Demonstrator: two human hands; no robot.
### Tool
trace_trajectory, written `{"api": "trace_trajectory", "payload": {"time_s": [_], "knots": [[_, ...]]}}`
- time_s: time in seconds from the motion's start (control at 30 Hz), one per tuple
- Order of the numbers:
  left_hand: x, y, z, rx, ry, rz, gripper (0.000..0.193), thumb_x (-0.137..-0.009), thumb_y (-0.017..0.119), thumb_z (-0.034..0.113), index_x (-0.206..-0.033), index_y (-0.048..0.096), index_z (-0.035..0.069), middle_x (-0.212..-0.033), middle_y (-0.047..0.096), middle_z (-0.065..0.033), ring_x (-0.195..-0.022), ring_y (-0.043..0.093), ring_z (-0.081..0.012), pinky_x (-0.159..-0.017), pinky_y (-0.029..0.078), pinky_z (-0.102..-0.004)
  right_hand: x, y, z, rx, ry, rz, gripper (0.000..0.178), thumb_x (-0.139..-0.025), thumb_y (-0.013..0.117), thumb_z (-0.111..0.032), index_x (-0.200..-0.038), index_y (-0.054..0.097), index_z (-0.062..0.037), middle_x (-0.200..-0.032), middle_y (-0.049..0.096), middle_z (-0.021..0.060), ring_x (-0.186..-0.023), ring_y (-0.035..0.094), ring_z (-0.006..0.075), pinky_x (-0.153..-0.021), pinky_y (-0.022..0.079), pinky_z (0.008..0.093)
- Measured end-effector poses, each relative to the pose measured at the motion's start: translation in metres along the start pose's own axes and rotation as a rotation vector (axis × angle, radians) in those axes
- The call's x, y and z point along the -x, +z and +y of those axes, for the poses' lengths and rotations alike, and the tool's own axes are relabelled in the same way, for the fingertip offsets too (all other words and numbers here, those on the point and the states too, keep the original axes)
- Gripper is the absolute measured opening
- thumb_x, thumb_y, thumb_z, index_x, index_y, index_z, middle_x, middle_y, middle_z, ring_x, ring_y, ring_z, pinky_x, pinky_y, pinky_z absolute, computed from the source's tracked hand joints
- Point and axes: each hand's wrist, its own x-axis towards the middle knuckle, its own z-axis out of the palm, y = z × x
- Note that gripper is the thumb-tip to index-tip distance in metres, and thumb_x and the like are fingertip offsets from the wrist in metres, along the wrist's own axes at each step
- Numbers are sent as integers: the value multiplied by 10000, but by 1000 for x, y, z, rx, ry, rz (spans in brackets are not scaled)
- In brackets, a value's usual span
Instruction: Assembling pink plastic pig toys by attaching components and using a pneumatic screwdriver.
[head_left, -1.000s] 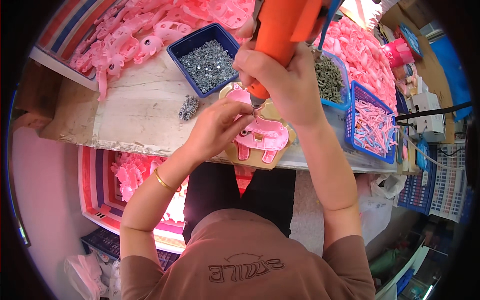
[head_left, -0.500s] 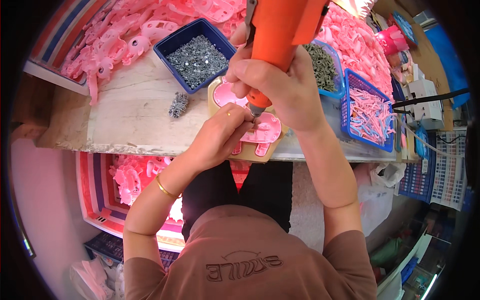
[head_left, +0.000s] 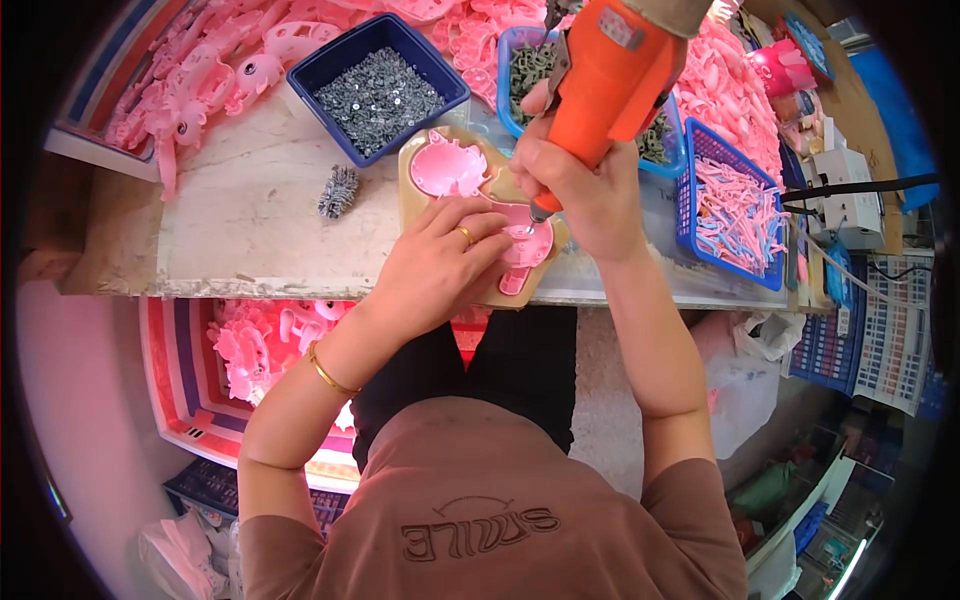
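The worktable [head_left: 240, 215] bears bins [head_left: 430, 67]; right grip [head_left: 588, 185] clamps orange driver [head_left: 588, 110], left grip [head_left: 438, 257], closure unclear, part-hides pink shell [head_left: 447, 168].

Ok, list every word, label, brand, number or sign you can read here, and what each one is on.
Shirt: one word in dark outlined letters, upside down in this view, with a curved line by it; legible, but I won't copy it out.
Driver: a small pale label, too small to read.
Table, right side: faint dark marks, too unclear to read.
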Motion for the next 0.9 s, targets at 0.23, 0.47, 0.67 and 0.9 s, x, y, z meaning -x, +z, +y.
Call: {"api": "trace_trajectory", "payload": {"time_s": [0.23, 0.47, 0.67, 0.9], "knots": [[3, 6, -2, -23, -14, -7, 249, -774, 727, 155, -1000, 663, 73, -1091, 631, -44, -1103, 566, -245, -984, 457, -373, 2, 4, 3, -10, -3, 63, 282, -853, 612, -35, -1109, 505, 17, -744, 606, 39, -594, 560, 85, -558, 471, 253], [2, 3, -2, 12, -40, -36, 285, -760, 751, 125, -1028, 678, 62, -1121, 650, -65, -1127, 575, -284, -941, 488, -395, 1, 4, 4, -18, -3, 84, 290, -839, 615, -32, -1106, 518, 28, -738, 618, 47, -592, 568, 83, -571, 487, 250], [3, 4, -1, 26, -54, -41, 268, -774, 745, 133, -1024, 678, 61, -1121, 650, -63, -1127, 575, -283, -939, 486, -395, 1, 3, -5, 18, -56, 83, 298, -844, 607, -37, -1121, 524, 39, -736, 624, 49, -592, 575, 84, -575, 492, 246], [2, 3, 0, 13, -55, -36, 265, -776, 745, 141, -1021, 678, 63, -1114, 649, -58, -1127, 576, -279, -940, 483, -392, 2, 4, 1, 2, -11, 58, 291, -852, 604, -45, -1120, 524, 35, -739, 622, 43, -587, 576, 82, -576, 493, 245]]}}
